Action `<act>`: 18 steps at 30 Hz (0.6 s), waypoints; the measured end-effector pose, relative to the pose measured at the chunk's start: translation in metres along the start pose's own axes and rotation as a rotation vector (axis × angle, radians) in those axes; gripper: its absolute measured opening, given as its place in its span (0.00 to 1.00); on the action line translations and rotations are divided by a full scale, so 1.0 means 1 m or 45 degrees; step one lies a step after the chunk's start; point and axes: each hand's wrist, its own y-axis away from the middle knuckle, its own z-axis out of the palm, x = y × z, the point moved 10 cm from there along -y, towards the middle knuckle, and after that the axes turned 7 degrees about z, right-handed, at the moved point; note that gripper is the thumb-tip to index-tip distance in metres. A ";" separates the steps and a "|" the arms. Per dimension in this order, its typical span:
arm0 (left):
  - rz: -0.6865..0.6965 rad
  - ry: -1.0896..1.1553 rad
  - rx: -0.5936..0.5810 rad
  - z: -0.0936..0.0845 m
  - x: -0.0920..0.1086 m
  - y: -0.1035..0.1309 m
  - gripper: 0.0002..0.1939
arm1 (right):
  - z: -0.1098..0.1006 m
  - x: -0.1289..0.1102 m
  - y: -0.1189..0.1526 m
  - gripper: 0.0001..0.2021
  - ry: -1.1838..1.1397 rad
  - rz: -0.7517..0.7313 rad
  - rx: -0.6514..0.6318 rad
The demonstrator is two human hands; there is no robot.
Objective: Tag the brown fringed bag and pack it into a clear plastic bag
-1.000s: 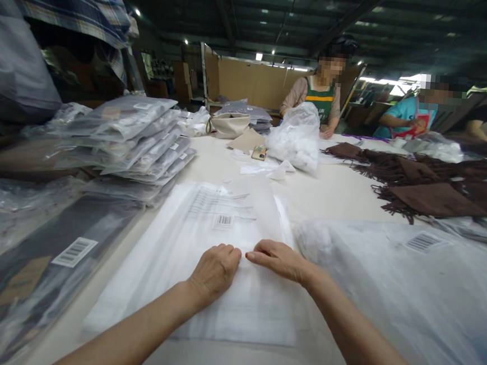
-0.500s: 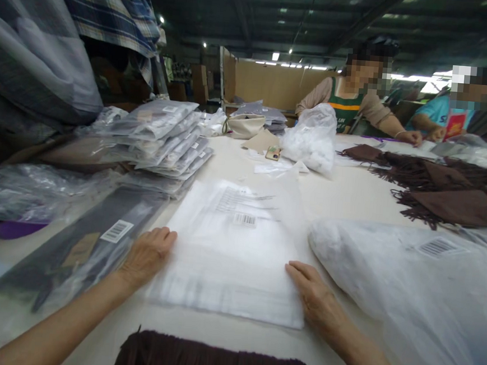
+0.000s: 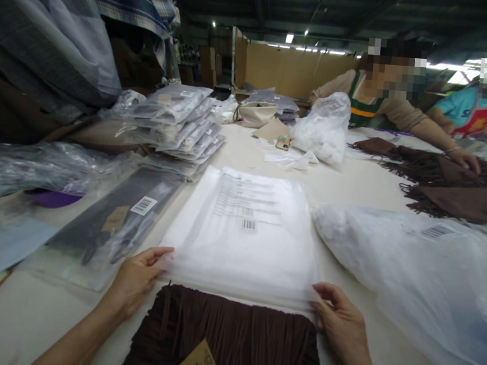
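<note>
A clear plastic bag (image 3: pixel 243 233) with printed text and a barcode lies flat on the pale table (image 3: pixel 353 185). My left hand (image 3: pixel 135 278) pinches its near left corner and my right hand (image 3: pixel 340 322) pinches its near right corner, lifting the near edge a little. Just below that edge lies a folded dark brown fringed garment (image 3: pixel 231 339) with a tan cardboard tag (image 3: pixel 197 364).
A packed dark garment in a barcoded bag (image 3: pixel 113 226) lies to the left, with a stack of packed bags (image 3: pixel 180 124) behind it. A big bag of white filling (image 3: pixel 422 269) is on the right. Two people work on brown fringed garments (image 3: pixel 449 184) across the table.
My hands moved apart from the bag's middle to its near corners and pulled it toward me. The brown fringed garment came into view below it.
</note>
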 end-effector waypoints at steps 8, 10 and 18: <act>-0.173 0.434 0.088 0.009 -0.014 0.003 0.07 | 0.015 0.020 0.013 0.24 -0.837 0.512 0.002; -0.134 0.429 0.064 0.011 -0.013 0.006 0.07 | 0.011 0.025 0.013 0.24 -0.866 0.526 0.014; 0.215 -0.397 -0.025 -0.010 -0.002 0.038 0.22 | -0.010 0.040 0.045 0.22 -0.072 0.267 -0.109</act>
